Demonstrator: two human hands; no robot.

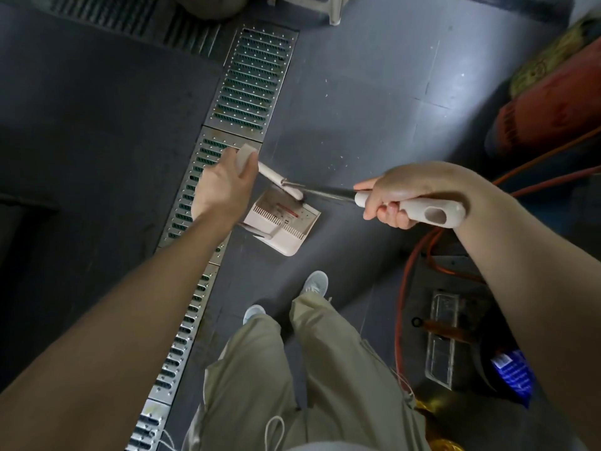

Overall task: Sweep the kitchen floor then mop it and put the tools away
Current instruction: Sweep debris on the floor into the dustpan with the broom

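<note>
Right hand [395, 198] grips the white-handled broom [419, 209], left hand [224, 187] holds the upright white dustpan's handle [279, 182] — steadying the pan for debris

You stand on matt dark floor tiles [357, 92] beside a perforated shiny metal drain grate [252, 83], above a smooth pale plastic dustpan [289, 237].

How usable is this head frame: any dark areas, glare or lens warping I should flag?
Head view: wide-angle warping bends the drain grate and stretches both forearms; the floor left of the grate is deep in shadow; a bright patch of light falls on the floor upper right; the dustpan and both hands stay readable, slightly soft.
</note>
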